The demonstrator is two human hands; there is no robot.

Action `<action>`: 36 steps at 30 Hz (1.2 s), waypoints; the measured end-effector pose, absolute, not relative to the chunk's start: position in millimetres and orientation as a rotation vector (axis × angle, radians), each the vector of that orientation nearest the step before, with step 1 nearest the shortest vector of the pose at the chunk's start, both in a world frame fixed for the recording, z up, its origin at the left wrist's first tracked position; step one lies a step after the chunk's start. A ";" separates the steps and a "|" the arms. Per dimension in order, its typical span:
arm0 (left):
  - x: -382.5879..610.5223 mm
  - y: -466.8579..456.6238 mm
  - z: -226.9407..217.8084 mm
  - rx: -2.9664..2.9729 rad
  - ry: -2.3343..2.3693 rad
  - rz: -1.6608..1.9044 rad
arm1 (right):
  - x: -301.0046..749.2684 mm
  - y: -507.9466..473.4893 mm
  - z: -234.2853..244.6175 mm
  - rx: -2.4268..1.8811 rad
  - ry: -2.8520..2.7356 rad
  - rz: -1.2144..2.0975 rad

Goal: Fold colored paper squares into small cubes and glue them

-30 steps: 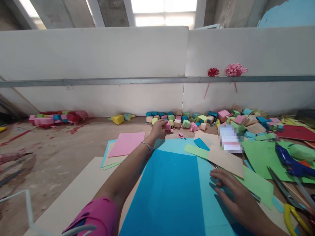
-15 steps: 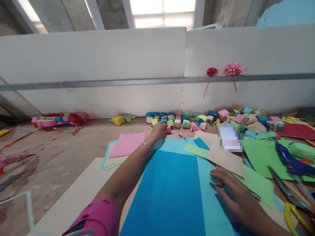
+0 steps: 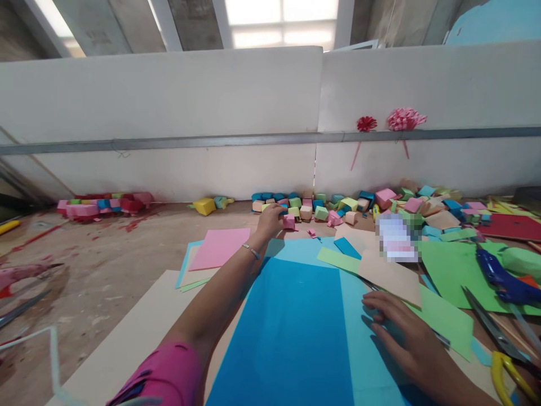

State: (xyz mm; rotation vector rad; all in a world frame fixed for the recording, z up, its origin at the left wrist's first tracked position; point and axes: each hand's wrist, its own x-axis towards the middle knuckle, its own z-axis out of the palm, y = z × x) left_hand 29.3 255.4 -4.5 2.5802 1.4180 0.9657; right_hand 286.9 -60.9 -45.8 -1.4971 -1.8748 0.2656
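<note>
My left hand (image 3: 270,220) reaches far forward, fingers curled, its tips against a small pink paper cube (image 3: 289,221) that sits at the front of a row of coloured paper cubes (image 3: 321,206) along the white wall. My right hand (image 3: 401,338) lies flat, fingers spread, on a light blue sheet (image 3: 363,338) beside a darker blue sheet (image 3: 291,327). It holds nothing. A thin bracelet is on my left wrist.
A pink sheet (image 3: 217,248) lies left of the blue sheets, on a beige board (image 3: 135,332). Green paper (image 3: 456,265), a blue glue gun (image 3: 499,276) and yellow-handled scissors (image 3: 502,349) lie at right. More cubes (image 3: 101,204) sit far left. Red and pink bows (image 3: 406,119) hang on the rail.
My left hand has lowered the pink cube from just above the floor down beside the row of cubes. My right hand has stayed flat on the paper.
</note>
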 end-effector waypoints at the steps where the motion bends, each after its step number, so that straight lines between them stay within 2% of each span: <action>1: 28.3 256.4 -3.9 2.571 1.447 0.989 | 287.3 -61.1 -46.5 -1.501 -1.876 0.266; 7: 33.3 249.3 -5.2 2.575 1.593 1.080 | 289.1 -61.0 -50.3 -1.508 -1.889 0.279; 15: 47.9 233.5 -20.3 2.881 1.317 0.762 | 288.3 -59.8 -49.6 -1.481 -1.884 0.282; 20: 42.7 240.7 -23.5 2.921 1.305 0.679 | 289.5 -60.1 -53.1 -1.482 -1.901 0.265; 36: 20.6 255.9 -20.2 2.613 1.847 0.943 | 291.5 -60.0 -52.2 -1.487 -1.930 0.253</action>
